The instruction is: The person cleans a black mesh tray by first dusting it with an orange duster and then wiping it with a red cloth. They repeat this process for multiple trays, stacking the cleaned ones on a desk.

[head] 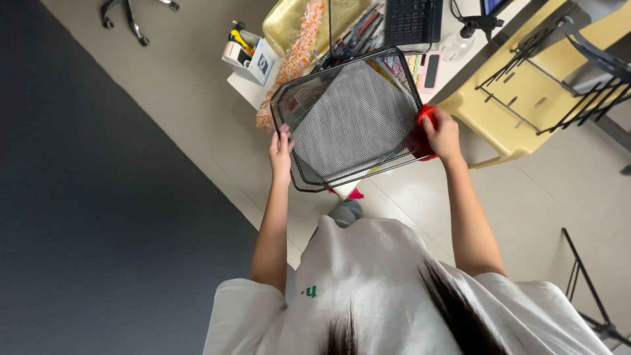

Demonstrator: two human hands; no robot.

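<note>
**Mesh tray held up over the desk**

You have a black wire-mesh tray [351,118] lifted off the desk [246,89] and tilted, its flat mesh bottom turned toward you. It is rectangular with rounded corners and a thin wire rim, and the desk clutter shows through the mesh. Your left hand [281,154] grips the rim on the side away from the desk's far end; your right hand [442,135] grips the opposite rim, pressing a red cloth [420,141] against the tray there.

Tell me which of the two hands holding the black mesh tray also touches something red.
The right hand: it holds the mesh tray at a red piece. The left hand touches bare black wire only.
</note>
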